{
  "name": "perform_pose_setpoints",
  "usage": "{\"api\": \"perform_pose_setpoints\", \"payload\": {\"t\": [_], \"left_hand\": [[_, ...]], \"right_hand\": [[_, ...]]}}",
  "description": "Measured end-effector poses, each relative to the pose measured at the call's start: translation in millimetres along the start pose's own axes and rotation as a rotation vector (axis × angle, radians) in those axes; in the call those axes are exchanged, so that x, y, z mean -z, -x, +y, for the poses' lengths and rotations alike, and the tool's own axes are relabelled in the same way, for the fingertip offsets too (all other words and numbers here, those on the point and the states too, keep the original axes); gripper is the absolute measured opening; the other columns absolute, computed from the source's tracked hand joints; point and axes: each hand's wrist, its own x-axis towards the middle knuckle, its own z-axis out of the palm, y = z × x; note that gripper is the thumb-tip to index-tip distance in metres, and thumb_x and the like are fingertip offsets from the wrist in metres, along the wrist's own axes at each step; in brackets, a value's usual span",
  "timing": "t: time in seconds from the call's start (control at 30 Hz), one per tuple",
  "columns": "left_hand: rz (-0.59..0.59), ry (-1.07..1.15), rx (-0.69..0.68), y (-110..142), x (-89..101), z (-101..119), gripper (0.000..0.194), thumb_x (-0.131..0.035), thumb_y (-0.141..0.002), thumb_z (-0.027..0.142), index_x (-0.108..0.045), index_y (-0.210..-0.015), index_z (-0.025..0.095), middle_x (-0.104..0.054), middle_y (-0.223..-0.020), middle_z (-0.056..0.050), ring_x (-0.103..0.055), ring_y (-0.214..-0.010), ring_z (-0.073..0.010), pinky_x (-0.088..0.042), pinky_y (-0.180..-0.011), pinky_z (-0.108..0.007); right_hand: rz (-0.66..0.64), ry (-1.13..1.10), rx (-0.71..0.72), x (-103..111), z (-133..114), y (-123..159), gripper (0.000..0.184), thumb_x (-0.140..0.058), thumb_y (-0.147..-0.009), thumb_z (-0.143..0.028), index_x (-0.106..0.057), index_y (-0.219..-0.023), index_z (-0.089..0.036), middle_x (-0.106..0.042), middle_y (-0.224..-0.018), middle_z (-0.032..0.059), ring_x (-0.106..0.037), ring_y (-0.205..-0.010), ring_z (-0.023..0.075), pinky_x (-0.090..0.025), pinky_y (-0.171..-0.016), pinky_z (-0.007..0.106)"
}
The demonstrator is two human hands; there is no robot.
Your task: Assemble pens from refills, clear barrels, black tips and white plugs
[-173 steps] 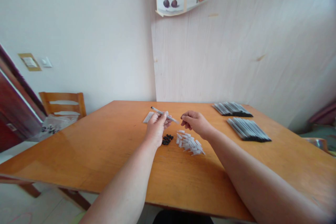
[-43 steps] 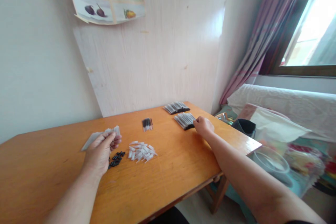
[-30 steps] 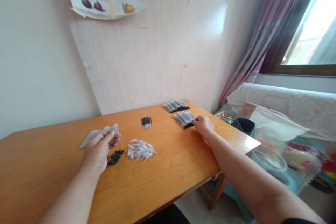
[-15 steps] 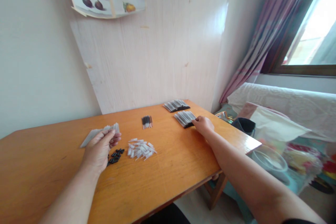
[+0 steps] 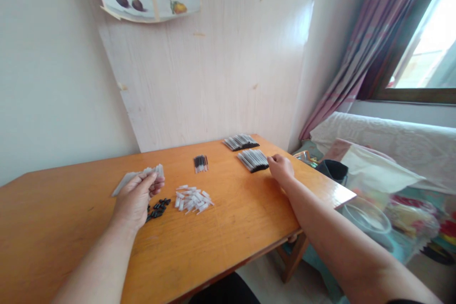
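My left hand (image 5: 140,194) is closed in a pinch, thumb against the fingers, in front of a row of clear plastic tubes (image 5: 123,183). Whether a tube is between its fingertips I cannot make out. Beside its wrist lie small black caps (image 5: 160,209), with a heap of white translucent pieces (image 5: 194,200) to their right. My right hand (image 5: 282,169) is closed, just off the right end of the nearer row of clear pen-like sticks with black ends (image 5: 253,159). Nothing shows in its fingers. A second such row (image 5: 240,141) lies behind.
A small bundle of thin dark refill-like rods (image 5: 201,163) lies mid-table. The orange wooden table (image 5: 199,256) meets a pale panel (image 5: 213,80) at the back. Past its right edge stand a dark container (image 5: 333,171) and a clear plastic tub (image 5: 368,216).
My right hand has drawn slightly right, away from the end of the nearer row that it was touching. My left hand keeps its pinch in nearly the same place. The view has shifted slightly.
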Motion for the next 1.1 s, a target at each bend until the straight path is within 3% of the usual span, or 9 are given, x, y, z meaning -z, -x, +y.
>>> {"api": "perform_pose_setpoints", "payload": {"t": [0.27, 0.5, 0.73, 0.93, 1.1], "left_hand": [[0.080, 0.044, -0.041, -4, 7.1, 3, 0.029, -0.075, -0.061, 0.032, -0.062, -0.080, 0.014, -0.069, -0.072, -0.004, -0.062, -0.062, -0.0114, -0.044, -0.054, -0.019], [0.182, 0.165, -0.050, -12, 18.2, 4, 0.028, -0.073, -0.063, 0.031, -0.061, -0.081, 0.014, -0.069, -0.071, -0.004, -0.063, -0.060, -0.0116, -0.042, -0.052, -0.019], [0.266, 0.199, -0.038, -21, 29.5, -1, 0.031, -0.073, -0.062, 0.036, -0.061, -0.081, 0.015, -0.068, -0.070, -0.004, -0.063, -0.060, -0.0122, -0.039, -0.050, -0.019], [0.386, 0.185, -0.020, -23, 35.3, -1, 0.025, -0.069, -0.064, 0.030, -0.060, -0.082, 0.015, -0.067, -0.070, -0.004, -0.063, -0.059, -0.0118, -0.038, -0.051, -0.019], [0.484, 0.113, 0.001, -28, 38.4, -7, 0.021, -0.063, -0.068, 0.027, -0.060, -0.084, 0.015, -0.068, -0.072, -0.003, -0.060, -0.058, -0.0102, -0.037, -0.052, -0.020]], "right_hand": [[0.055, -0.069, 0.107, 1, -15, 11, 0.040, -0.042, -0.089, -0.046, -0.071, -0.088, -0.019, -0.071, -0.087, 0.0088, -0.061, -0.082, 0.0199, -0.035, -0.063, 0.026], [0.041, -0.225, 0.288, 5, -42, 25, 0.039, -0.048, -0.083, -0.049, -0.069, -0.076, -0.016, -0.063, -0.064, 0.0037, -0.055, -0.064, 0.0177, -0.031, -0.056, 0.027], [-0.081, -0.338, 0.444, -6, -84, 51, 0.038, -0.051, -0.082, -0.049, -0.064, -0.069, -0.016, -0.056, -0.056, 0.0009, -0.049, -0.055, 0.0144, -0.028, -0.051, 0.026], [-0.303, -0.460, 0.344, -28, -122, 64, 0.028, -0.055, -0.079, -0.041, -0.065, -0.076, -0.016, -0.062, -0.062, 0.0020, -0.046, -0.050, 0.0111, -0.031, -0.046, 0.023], [-0.400, -0.335, 0.340, -61, -138, 59, 0.018, -0.055, -0.076, -0.026, -0.068, -0.078, -0.014, -0.063, -0.063, 0.0035, -0.052, -0.055, 0.0120, -0.034, -0.049, 0.021]]}}
